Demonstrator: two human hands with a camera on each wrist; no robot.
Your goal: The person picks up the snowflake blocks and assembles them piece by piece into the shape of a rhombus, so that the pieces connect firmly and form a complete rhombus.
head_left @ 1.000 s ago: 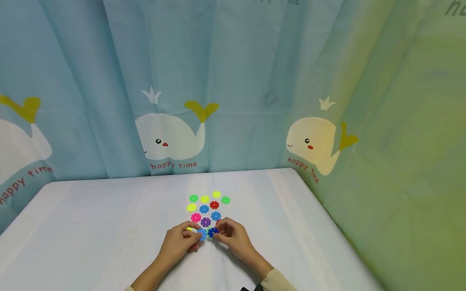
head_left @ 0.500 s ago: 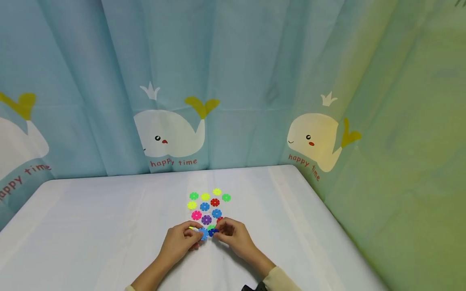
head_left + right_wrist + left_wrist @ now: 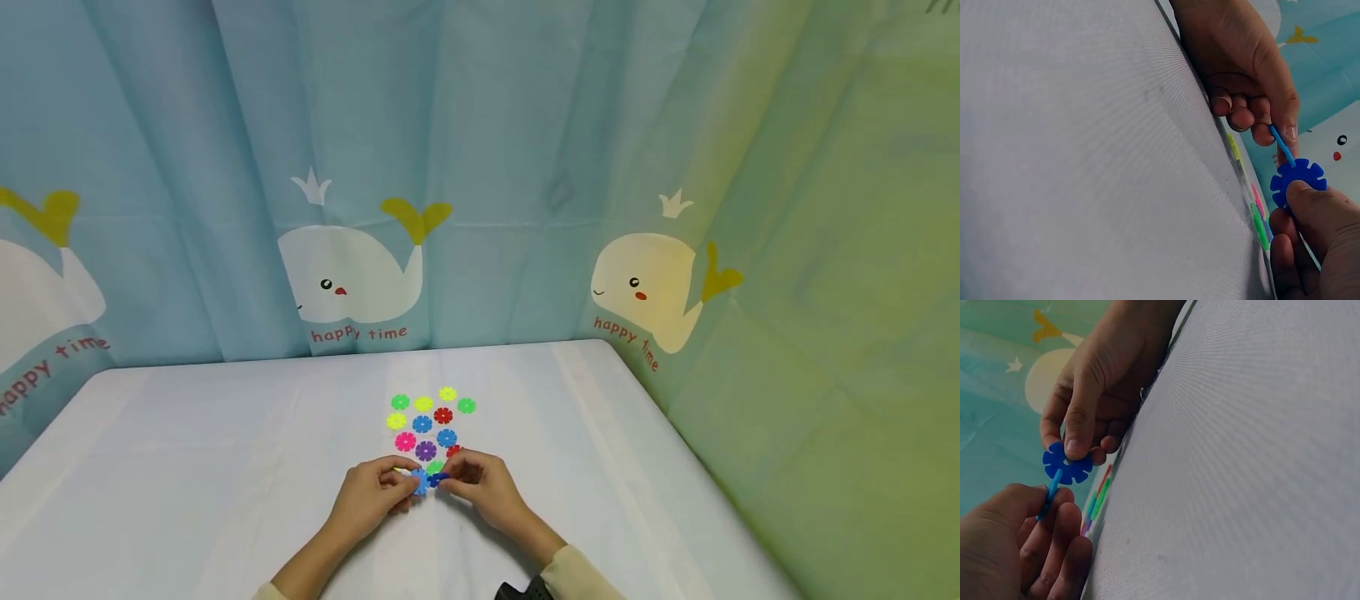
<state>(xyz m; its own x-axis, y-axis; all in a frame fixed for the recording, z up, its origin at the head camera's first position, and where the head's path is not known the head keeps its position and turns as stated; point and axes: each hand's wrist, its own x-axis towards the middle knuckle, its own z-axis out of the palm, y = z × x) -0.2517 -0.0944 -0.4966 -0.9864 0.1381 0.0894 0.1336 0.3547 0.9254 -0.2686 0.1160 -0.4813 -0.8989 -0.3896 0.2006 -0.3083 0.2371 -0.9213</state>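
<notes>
My left hand (image 3: 375, 489) pinches a light blue notched disc (image 3: 421, 482) between thumb and fingers. In my right hand (image 3: 487, 492), thumb and fingertips grip a dark blue notched disc (image 3: 1298, 180). The two discs meet edge to edge, set crosswise, with the light blue one (image 3: 1053, 489) at a notch of the dark blue one (image 3: 1067, 467). How deep they are slotted cannot be told. Just beyond the hands lie a green disc (image 3: 436, 468) and a purple disc (image 3: 426, 451). A red disc (image 3: 453, 451) is partly hidden by the right hand.
Several more flat discs lie spread on the white table (image 3: 225, 467), among them a pink one (image 3: 406, 442), a dark red one (image 3: 443, 415) and a yellow one (image 3: 447, 393). A whale-print curtain (image 3: 495, 167) hangs behind the table's far edge.
The dark blue disc has turned from facing the head camera to nearly edge-on. Both hands stay almost in place; the head view has shifted slightly.
</notes>
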